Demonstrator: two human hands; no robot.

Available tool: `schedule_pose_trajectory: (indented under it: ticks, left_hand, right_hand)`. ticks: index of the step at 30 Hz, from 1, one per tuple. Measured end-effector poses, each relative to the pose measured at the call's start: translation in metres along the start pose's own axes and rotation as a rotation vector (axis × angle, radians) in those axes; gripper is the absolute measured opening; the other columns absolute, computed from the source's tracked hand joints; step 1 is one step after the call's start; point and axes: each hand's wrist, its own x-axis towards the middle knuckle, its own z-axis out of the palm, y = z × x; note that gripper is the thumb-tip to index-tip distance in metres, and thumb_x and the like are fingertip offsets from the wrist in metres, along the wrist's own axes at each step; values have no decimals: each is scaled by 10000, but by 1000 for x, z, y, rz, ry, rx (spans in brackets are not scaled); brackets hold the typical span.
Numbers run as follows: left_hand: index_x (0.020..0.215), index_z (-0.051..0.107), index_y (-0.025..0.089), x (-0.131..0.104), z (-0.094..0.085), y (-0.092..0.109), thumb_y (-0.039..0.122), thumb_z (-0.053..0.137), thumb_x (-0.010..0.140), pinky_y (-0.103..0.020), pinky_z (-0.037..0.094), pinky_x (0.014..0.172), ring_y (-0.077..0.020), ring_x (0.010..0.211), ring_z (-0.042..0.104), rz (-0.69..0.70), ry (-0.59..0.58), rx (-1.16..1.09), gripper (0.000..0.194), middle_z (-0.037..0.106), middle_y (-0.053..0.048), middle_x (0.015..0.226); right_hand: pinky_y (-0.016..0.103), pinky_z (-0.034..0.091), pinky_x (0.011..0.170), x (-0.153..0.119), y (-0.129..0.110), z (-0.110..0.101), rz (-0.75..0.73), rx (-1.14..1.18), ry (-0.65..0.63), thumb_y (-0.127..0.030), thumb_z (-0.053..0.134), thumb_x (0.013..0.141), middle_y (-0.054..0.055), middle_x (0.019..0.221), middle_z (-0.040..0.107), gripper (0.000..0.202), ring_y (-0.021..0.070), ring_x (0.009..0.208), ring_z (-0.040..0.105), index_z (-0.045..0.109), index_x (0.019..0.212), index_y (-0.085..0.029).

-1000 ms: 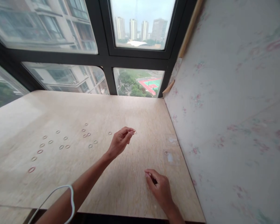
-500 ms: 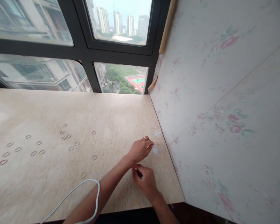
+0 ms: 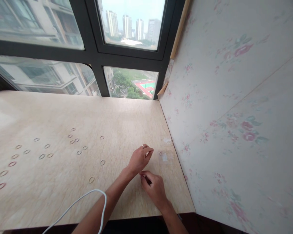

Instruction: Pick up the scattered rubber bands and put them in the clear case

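My left hand [image 3: 139,159], with a ring on one finger, is above the sill just left of a clear plastic box [image 3: 169,157]. Its thumb and fingers are pressed together; anything between them is too small to make out. A small ring-like shape shows inside the box's upper left corner. Below the left wrist, my right hand [image 3: 154,189] is closed in a pinch. A tiny reddish bit shows at its fingertips, too small to name. Several thin rings of muted colours, such as a red ring [image 3: 0,186] and a yellowish ring [image 3: 91,179], lie scattered to the left.
The marble-patterned sill [image 3: 127,123] ends at a dark-framed window [image 3: 132,56] behind and a flowered wall [image 3: 210,97] on the right. A second clear plastic piece [image 3: 167,140] lies near the wall. A white cable [image 3: 70,205] loops across my left forearm.
My left hand has moved left, away from the clear box, uncovering its left side. My right hand stays pinched in nearly the same place. The view has shifted slightly.
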Motion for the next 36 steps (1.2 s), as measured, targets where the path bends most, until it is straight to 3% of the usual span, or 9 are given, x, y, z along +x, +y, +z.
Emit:
schedule_pose_trajectory:
  ticks: [4, 11, 17, 22, 28, 36]
  left_hand:
    - [925, 657, 173, -37, -23, -17, 215, 444, 919, -271, 451, 689, -137, 720, 576, -96, 86, -78, 217, 642, -53, 876]
    - [893, 625, 175, -97, -59, -31, 143, 429, 891, -293, 442, 746, -156, 798, 582, -180, 103, -137, 199, 628, -47, 871]
    - [912, 622, 172, -126, -61, -40, 133, 455, 867, -255, 441, 693, -138, 747, 577, -196, 214, -193, 177, 619, -46, 868]
    - [801, 594, 174, -138, -57, -44, 121, 529, 789, -226, 385, 595, -97, 597, 510, -199, 249, -162, 85, 596, -12, 787]
    - [728, 591, 177, -140, -62, -43, 140, 578, 742, -227, 337, 567, -100, 576, 482, -222, 251, -198, 42, 584, 5, 710]
    - [658, 536, 178, -144, -65, -42, 178, 612, 706, -246, 318, 585, -116, 603, 459, -280, 245, -260, 90, 550, 12, 669]
  right_hand:
    - [203, 455, 558, -1, -1, -2, -6, -25, -18, -266, 511, 877, 2, 650, 702, 225, 134, 562, 648, 722, 916, -197]
    - [224, 463, 470, 1, 2, -3, 52, 19, -69, -433, 501, 892, 22, 578, 648, 334, 152, 485, 599, 722, 897, -183]
    - [219, 411, 375, 13, 3, -4, 208, 101, -230, -527, 553, 836, -24, 499, 556, 404, 133, 401, 522, 688, 977, -173]
    - [213, 409, 387, 41, -27, 10, 157, 158, -304, -533, 571, 832, -38, 506, 538, 420, 107, 391, 490, 668, 981, -152]
    - [188, 382, 364, 106, -94, 63, -56, 188, -417, -477, 547, 852, -50, 521, 543, 362, 78, 366, 462, 642, 969, -148]
    - [167, 442, 422, 206, -162, 180, -272, -54, -570, -307, 509, 871, -49, 576, 615, 268, 65, 393, 528, 610, 1061, -147]
